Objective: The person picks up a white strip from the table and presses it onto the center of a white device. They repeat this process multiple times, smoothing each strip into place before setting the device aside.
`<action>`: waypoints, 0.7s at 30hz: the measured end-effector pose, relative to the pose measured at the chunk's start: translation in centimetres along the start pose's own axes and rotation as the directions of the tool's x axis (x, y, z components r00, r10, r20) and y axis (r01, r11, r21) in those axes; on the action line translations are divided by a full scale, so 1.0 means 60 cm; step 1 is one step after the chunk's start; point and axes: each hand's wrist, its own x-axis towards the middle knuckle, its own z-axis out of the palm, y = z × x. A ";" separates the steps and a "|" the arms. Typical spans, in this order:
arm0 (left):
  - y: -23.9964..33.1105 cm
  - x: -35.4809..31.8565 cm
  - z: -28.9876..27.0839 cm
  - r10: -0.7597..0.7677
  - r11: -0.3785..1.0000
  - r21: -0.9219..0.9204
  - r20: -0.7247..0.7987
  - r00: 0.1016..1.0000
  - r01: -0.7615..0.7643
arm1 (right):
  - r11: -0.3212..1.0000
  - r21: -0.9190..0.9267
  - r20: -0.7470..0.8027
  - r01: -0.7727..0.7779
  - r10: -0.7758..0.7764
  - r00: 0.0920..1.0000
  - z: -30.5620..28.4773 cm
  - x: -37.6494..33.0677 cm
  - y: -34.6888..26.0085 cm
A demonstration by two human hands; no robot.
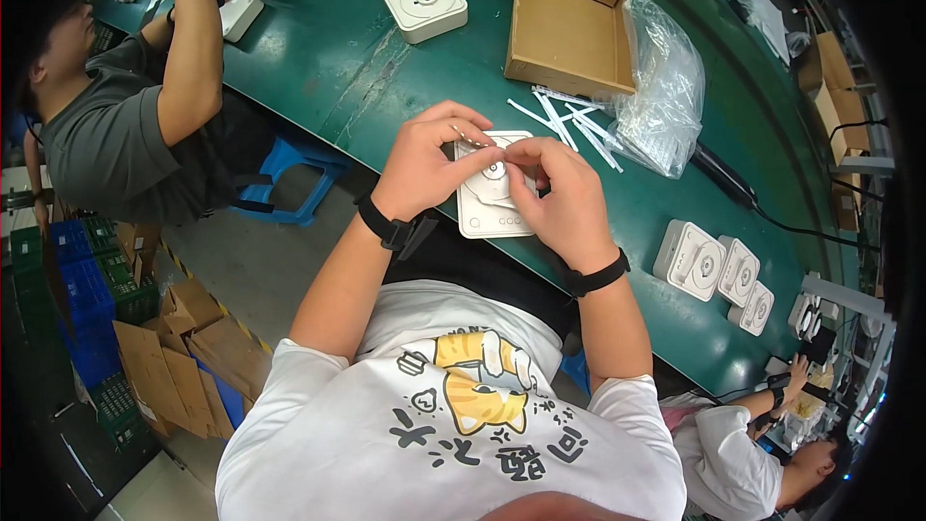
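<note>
A white square device with a round disc well and a central hub, like a small CD player (479,215), lies in front of me at the near edge of the green table. Over its upper part, my left hand (429,162) and my right hand (567,195) meet with fingertips nearly touching. Both hands are closed in a pinch just above the hub. A thin, small piece shows at the left fingers, too small to name. What the right fingertips hold is hidden.
Beyond my hands lie white strips (562,123), an open cardboard box (564,14) and a clear plastic bag (666,87). More white players stand at the far left (422,0) and right (691,260). A black-handled tool (723,174) trails a cable. Co-workers sit on either side.
</note>
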 end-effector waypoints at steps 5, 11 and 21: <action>0.012 -0.008 -0.002 -0.140 0.990 -0.029 -0.066 0.988 0.138 | 0.982 -0.151 0.098 0.114 -0.100 0.990 -0.015 0.003 -0.007; 0.021 -0.028 -0.023 -0.015 1.000 0.022 -0.060 0.998 0.016 | 0.903 -0.361 0.111 0.233 -0.206 0.972 -0.012 0.005 -0.035; 0.030 -0.083 -0.008 0.216 0.965 0.145 0.029 0.976 -0.218 | 0.905 -0.352 0.150 0.240 -0.198 0.969 -0.002 0.001 -0.032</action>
